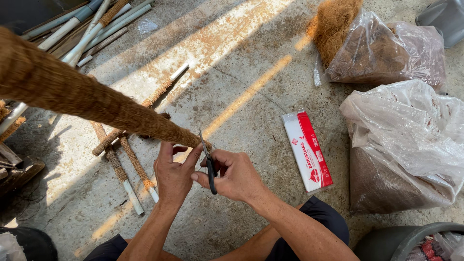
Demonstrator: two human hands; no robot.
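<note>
Where the coir-wrapped pole (96,104) tapers to its near tip, it is held up off the concrete floor (232,72), slanting from the upper left corner of the view down to the two hands. The tip is pinched by the left hand (173,175), fingers curled about it, while black scissors (209,166) are gripped in the closed right hand (235,175), blades raised at the fibre end. The pole is judged stiff at its core but rough and shedding on the surface, fairly light, best gripped around the wrapped shaft just behind the tip. Whatever is being cut is too fine to be made out, and the pole's far end is cut off. Thinner wrapped sticks (126,162) lie on the floor beyond the hands; a red and white packet (308,151) and plastic bags of fibre (401,145) lie toward the right.
</note>
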